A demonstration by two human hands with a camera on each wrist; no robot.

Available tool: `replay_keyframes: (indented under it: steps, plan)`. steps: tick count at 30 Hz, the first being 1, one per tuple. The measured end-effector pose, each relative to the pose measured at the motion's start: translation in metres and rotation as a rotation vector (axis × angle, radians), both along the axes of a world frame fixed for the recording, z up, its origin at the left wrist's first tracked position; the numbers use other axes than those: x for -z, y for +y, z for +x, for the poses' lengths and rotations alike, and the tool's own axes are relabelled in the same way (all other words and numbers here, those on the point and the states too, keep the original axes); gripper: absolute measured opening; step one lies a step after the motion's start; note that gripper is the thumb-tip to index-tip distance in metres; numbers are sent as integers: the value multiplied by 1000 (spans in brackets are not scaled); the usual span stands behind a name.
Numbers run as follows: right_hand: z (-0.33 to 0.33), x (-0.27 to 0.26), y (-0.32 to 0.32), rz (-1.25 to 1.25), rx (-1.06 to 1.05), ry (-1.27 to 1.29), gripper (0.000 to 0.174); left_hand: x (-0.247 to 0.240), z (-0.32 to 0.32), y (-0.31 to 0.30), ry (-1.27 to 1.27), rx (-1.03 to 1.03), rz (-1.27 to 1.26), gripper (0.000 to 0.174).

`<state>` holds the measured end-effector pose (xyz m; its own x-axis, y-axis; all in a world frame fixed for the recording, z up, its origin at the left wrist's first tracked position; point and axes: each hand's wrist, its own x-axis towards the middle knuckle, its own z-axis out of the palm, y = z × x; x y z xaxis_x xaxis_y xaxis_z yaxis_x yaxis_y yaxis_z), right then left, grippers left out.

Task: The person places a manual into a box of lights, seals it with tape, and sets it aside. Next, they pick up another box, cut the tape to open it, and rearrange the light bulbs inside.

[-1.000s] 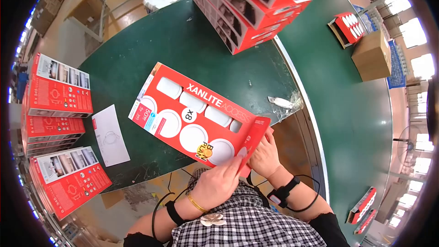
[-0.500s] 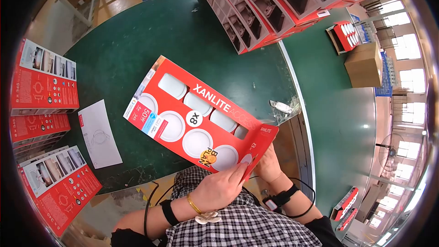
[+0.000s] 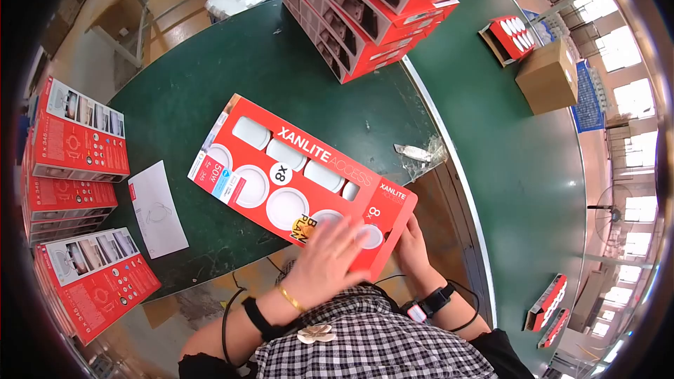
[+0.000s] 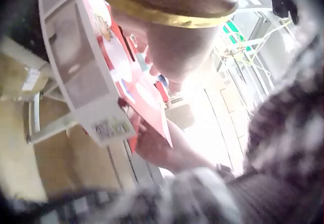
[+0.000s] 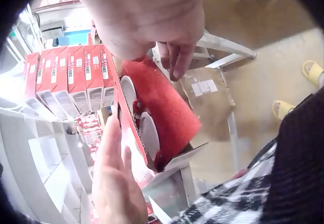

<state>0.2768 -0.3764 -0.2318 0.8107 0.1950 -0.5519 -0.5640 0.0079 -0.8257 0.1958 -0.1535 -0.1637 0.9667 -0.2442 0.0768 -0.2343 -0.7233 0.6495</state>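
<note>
A red XANLITE box [image 3: 302, 168] with round and oblong cutouts lies slantwise over the table's front edge. White round lights show through the cutouts. My left hand [image 3: 326, 253], slightly blurred and with fingers straight, lies over the front panel near the end closest to me. At that end my right hand [image 3: 412, 249] grips the box's edge, its fingers partly hidden beneath. Seen from the right wrist, the box's end stands open. White discs [image 5: 150, 135] show inside, beside a red cardboard flap [image 5: 167, 107], and the right fingers curl at the flap's upper edge.
Stacked red boxes [image 3: 84, 133] stand at the left, beside a white printed sheet [image 3: 158, 209]. A tall stack of boxes [image 3: 365, 21] rises at the back. Crumpled clear plastic [image 3: 418, 152] lies at the table's corner. A carton [image 3: 547, 77] sits on the green surface at the right.
My left hand has let go of the box's near end and moved onto the front panel. The angled end panel now lies flatter, in line with the front. The right hand stays at the end.
</note>
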Motion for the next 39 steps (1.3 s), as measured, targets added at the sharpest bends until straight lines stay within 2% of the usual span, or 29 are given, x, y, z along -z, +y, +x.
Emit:
replay_keyframes:
  steps: [2, 3, 5, 12, 14, 15, 17, 18, 19, 21, 22, 23, 24, 25, 26, 28, 32, 34, 37, 39]
  plan:
    - [1, 2, -2, 231, 72, 222, 32, 2, 21, 4, -36, -161, 122, 48]
    - [4, 3, 0, 242, 71, 215, 32, 16, 33, 10, -107, -245, 145, 40]
    - [7, 6, 7, 317, 65, 258, 29, 26, 49, 20, -97, -246, 143, 33]
    - [31, 23, 14, 505, 18, 344, 34, 18, 91, 17, 107, -234, 234, 30]
    - [25, 22, 18, 396, -20, 173, 42, 17, 99, 16, -197, -156, 212, 32]
    - [22, 25, 20, 411, 3, 178, 42, 15, 104, 16, -191, -132, 223, 32]
    - [20, 31, 25, -309, 3, -555, 53, 11, 115, 19, -143, -63, 193, 34]
    - [23, 3, 25, -374, 13, -497, 57, 11, 116, 21, -107, -62, 166, 39]
    - [23, 0, 21, -363, 35, -483, 57, 10, 113, 23, -100, -39, 182, 39]
    - [20, 0, 9, -623, -132, -856, 51, 7, 106, 24, -77, -164, 187, 39]
    - [20, -3, 9, -562, -74, -796, 41, 5, 106, 27, -33, -151, 210, 39]
    - [16, 12, 8, -560, -58, -788, 41, 6, 107, 31, -31, -136, 217, 39]
    - [12, 39, 9, -282, -13, -480, 38, 11, 111, 38, -89, -169, 258, 40]
    - [13, 43, 11, -1, 30, -174, 36, 17, 117, 45, -148, -202, 297, 41]
    - [8, 45, 11, 5, 43, -174, 36, 22, 123, 55, -43, -230, 326, 40]
    - [4, 17, 20, 273, -76, 165, 33, 39, 128, 71, -29, -220, 378, 39]
    - [1, 23, 16, 237, -89, 101, 34, 49, 127, 82, -23, -192, 424, 31]
    - [8, -7, 7, 220, -74, 169, 33, 51, 128, 82, -20, -193, 415, 28]
    - [0, 9, -9, 315, 25, 58, 32, 55, 129, 88, -40, -202, 377, 24]
    - [-1, 13, -34, 308, 56, 83, 32, 56, 132, 89, -54, -193, 412, 25]
